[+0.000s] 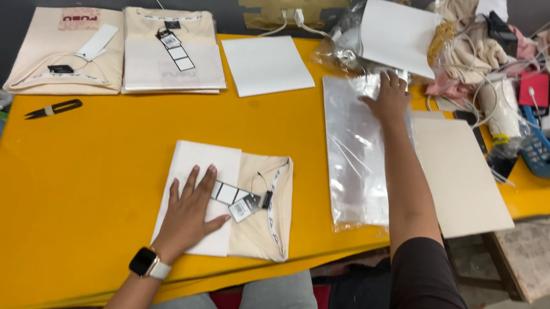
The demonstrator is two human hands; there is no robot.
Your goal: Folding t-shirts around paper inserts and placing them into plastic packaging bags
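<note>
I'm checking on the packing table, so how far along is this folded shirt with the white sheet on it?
Done: two folded shirts with hang tags lie stacked at the far left of the yellow table. In hand: the left hand presses flat on a white sheet laid over a folded cream shirt, while the right hand rests on the top of a clear plastic bag. Left: this shirt is not yet bagged.

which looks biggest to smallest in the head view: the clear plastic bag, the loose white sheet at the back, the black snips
1. Clear plastic bag, the largest.
2. White sheet, clearly smaller, though it lies farther from the camera, so the gap may be overstated.
3. Black snips, by far the smallest.
</note>
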